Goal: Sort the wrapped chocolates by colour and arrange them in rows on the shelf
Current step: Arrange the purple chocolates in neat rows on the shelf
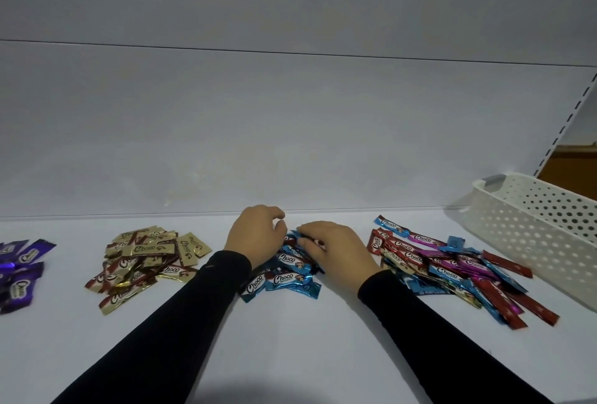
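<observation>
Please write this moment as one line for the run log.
stage: sorting | both hands on blue pile | left hand fingers curled | right hand pinching blue wrapper | mixed pile unsorted | rows: none

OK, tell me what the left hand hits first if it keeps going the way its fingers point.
The left hand points rightwards at the right hand above the pile of blue foil-wrapped chocolates; it would probably meet the right hand's fingertips first, though depth is unclear.
</observation>
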Demonstrator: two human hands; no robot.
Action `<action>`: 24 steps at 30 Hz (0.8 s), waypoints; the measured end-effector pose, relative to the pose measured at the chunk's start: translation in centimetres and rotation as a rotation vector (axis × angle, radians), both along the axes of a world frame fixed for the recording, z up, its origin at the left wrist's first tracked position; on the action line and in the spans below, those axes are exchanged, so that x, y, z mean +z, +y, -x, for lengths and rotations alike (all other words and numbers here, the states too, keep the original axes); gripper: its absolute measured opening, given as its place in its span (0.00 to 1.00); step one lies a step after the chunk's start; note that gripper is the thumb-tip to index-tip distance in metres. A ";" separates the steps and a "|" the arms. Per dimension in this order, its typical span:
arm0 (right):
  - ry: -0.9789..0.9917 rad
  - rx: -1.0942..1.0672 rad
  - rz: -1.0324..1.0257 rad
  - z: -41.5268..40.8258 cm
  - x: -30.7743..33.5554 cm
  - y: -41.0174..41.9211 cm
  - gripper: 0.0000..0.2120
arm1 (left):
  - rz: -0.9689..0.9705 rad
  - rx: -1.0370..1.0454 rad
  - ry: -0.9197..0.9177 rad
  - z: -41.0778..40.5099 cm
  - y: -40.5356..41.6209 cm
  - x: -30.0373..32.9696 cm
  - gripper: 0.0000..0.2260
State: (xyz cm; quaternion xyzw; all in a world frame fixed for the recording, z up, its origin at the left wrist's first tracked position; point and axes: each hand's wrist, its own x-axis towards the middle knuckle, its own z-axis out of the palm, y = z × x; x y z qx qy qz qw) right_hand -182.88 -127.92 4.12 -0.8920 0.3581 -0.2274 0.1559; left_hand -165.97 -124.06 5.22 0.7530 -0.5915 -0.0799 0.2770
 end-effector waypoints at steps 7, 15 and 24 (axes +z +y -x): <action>0.011 0.015 -0.079 1.0 0.6 0.6 0.14 | -0.288 -0.041 -0.168 -1.4 0.7 -1.7 0.19; -0.015 -0.398 0.000 9.9 1.2 -2.5 0.16 | -0.156 -0.108 -0.241 1.2 -0.4 -0.6 0.24; 0.119 -0.813 0.021 18.2 -0.1 -5.2 0.19 | -0.349 -0.069 -0.795 7.0 -4.8 2.2 0.18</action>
